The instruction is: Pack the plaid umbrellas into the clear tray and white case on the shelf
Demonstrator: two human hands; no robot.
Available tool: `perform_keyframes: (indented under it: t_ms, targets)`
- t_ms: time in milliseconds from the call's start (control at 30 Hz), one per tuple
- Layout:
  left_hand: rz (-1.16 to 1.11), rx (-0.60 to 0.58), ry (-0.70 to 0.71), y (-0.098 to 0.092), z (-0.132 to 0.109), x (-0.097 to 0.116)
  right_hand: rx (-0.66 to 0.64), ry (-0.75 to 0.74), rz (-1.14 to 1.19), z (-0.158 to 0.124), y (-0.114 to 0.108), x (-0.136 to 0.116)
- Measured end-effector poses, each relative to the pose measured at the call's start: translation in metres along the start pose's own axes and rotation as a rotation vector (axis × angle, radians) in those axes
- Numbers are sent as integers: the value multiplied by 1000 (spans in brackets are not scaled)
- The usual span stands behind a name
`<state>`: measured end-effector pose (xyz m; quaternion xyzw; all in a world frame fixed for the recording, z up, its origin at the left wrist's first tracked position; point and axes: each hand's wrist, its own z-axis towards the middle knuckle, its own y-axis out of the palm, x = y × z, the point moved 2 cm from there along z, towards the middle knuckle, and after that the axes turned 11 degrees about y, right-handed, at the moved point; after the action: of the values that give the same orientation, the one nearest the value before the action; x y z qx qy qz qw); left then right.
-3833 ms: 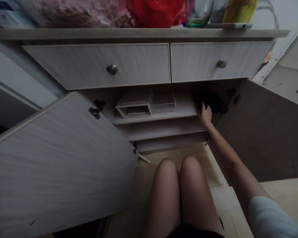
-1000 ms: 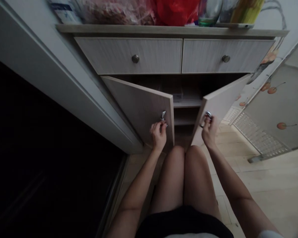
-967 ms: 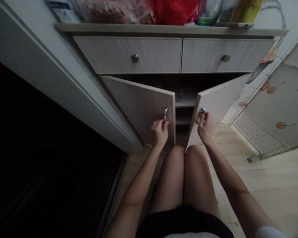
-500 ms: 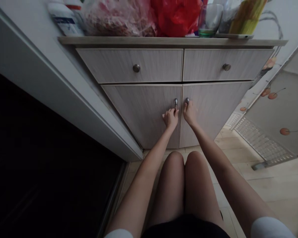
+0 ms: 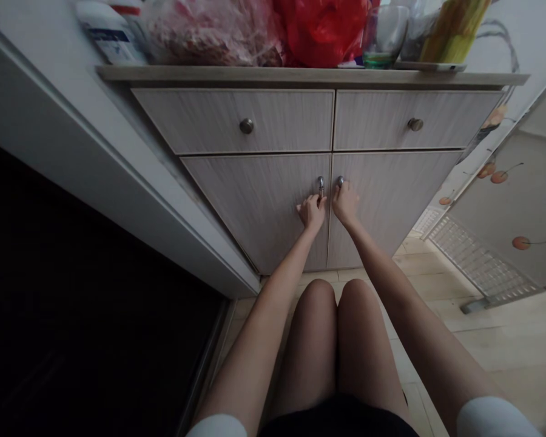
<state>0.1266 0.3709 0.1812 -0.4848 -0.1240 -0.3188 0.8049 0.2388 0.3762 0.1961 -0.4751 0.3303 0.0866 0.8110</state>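
Both cabinet doors, ajar a second ago, are now swung flush shut under the drawers, and the hands have followed them in. The left door (image 5: 259,206) lies closed, its small metal knob (image 5: 321,182) at the inner edge; the left hand (image 5: 312,211) sits just below, fingertips curled up around the knob. Just beside it, across the seam, the right hand (image 5: 344,203) grips the right door's knob (image 5: 340,181) from below in the same way, on the closed right door (image 5: 391,200).
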Motion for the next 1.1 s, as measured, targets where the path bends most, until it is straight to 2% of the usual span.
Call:
perform_keyframes:
  t_ms: [300, 433, 500, 567, 633, 667, 767, 800, 833, 900, 933, 1000, 1100]
  targets:
    - [-12, 9, -21, -1, 0, 1, -37, 17, -35, -1, -6, -3]
    - [-147, -23, -76, 3, 6, 4, -119, 44, -54, 0, -11, -4]
    - [-224, -36, -94, 6, -1, 4, -147, 57, -31, -9, -15, 3]
    - [-280, -13, -104, 7, -23, 0, -132, 57, 39, -33, -18, 21]
    - [-346, -9, -121, 8, -63, -8, -131, 25, 115, -73, -20, 51]
    - [-378, -55, -122, 9, -89, -14, -185, 10, 121, -98, -19, 70]
    - [-407, -208, -125, 9, -176, -34, -464, 10, 61, -180, -13, 129]
    - [-401, -241, -126, 9, -202, -40, -469, 22, 42, -203, -13, 146]
    - [-360, -247, -99, 8, -225, -44, -408, 16, 47, -223, -15, 159]
    - [-297, -231, -55, 4, -256, -49, -314, 16, 82, -247, -20, 172]
    - [-273, -225, -45, 2, -264, -48, -289, 22, 93, -252, -23, 173]
    - [-257, -246, -60, -2, -265, -46, -309, 54, 72, -248, -30, 167]
    - [-287, -349, -94, -12, -237, -39, -467, 71, 21, -217, -42, 143]
